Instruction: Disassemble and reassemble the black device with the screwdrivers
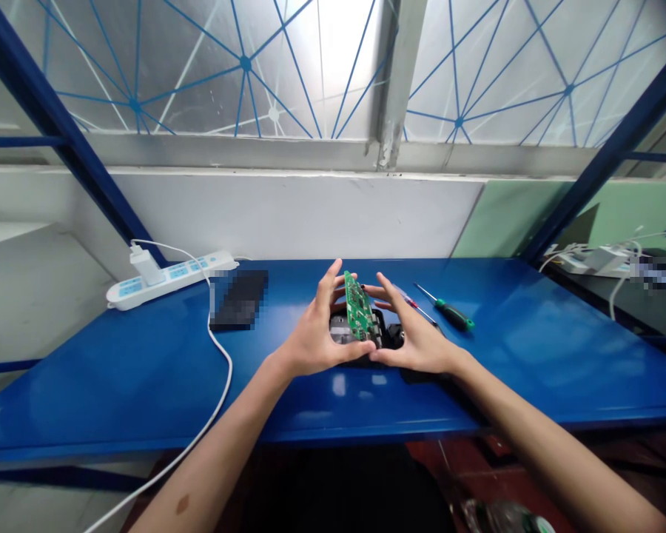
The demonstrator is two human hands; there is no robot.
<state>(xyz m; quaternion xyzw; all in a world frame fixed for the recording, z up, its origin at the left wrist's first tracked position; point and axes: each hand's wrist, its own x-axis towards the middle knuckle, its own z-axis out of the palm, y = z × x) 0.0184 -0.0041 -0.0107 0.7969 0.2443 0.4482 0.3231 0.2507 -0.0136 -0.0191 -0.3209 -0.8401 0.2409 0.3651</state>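
A green circuit board (359, 307) stands tilted on edge between my hands, its component side facing right. My left hand (319, 337) grips it from the left, with the thumb along its lower edge and the fingers behind. From the right, my right hand (414, 340) curls round the same board, its thumb tip close to the left thumb. Beneath and around the board is a dark plastic housing (341, 329), partly covered by both hands. A flat black piece (419, 374) lies under my right wrist, mostly hidden.
Right of my hands lie a green-and-black screwdriver (453, 314) and a red screwdriver (414, 302). A dark, blurred-out flat object (241, 300) rests at left. Behind it is a white power strip (172, 277); a white cable (222, 348) crosses the blue table (116, 377).
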